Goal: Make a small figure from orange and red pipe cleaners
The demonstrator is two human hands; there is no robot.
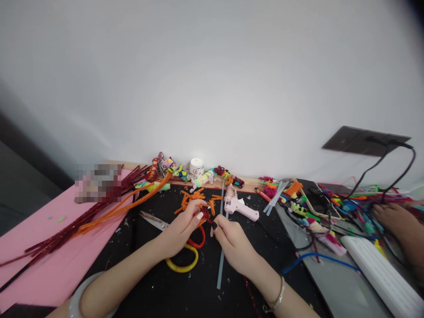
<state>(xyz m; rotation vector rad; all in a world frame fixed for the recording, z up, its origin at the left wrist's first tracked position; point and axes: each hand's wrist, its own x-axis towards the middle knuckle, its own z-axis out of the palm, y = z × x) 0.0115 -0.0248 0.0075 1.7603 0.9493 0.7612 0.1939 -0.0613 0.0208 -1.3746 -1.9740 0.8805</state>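
Red tinsel pipe cleaner (206,214) sits between the two hands: the left hand (185,224) grips it with thumb and fingers, while the right hand (233,240) pinches its end, fingertips drawn together. Scissors (162,225) lie partly beneath the left hand, orange pipe-cleaner pieces (185,201) just beyond it, and a pale pink glue gun (240,208) beyond the right hand.

White bangle (77,289), thin pale bracelet (281,292), black fingernail (214,225)
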